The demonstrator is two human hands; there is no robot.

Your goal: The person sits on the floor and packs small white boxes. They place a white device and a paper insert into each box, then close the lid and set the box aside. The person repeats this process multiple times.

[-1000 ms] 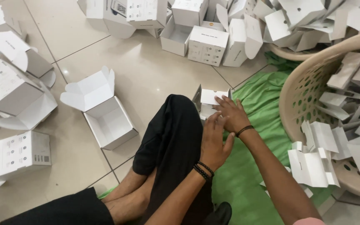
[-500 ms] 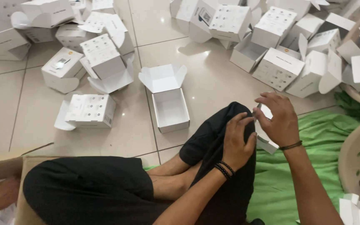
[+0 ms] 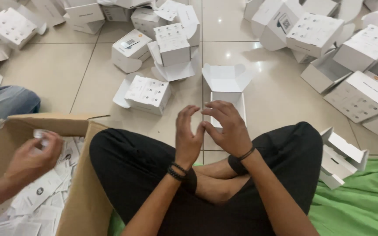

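The little white box they were holding is gone, and both hands, the left hand point(image 3: 188, 139) and right hand point(image 3: 226, 128), now hover empty and loose near the open white box point(image 3: 226, 94).

Roughly twenty white boxes point(image 3: 147, 94) lie on the floor point(image 3: 53, 72), beside one carton point(image 3: 82, 175), one green cloth point(image 3: 359, 205) and three hands point(image 3: 188, 137).

Open floor ahead, boxed in on three sides

The open white box point(image 3: 226, 94) lies just beyond both hands, the left hand point(image 3: 188, 135) and right hand point(image 3: 226, 126) touching at the fingertips. Bare tile floor point(image 3: 53, 74) lies free to the left-front; folded white boxes point(image 3: 147, 92) crowd the far side and right. The brown carton point(image 3: 84, 183), with another person's hand point(image 3: 33, 157) inside, blocks the left.
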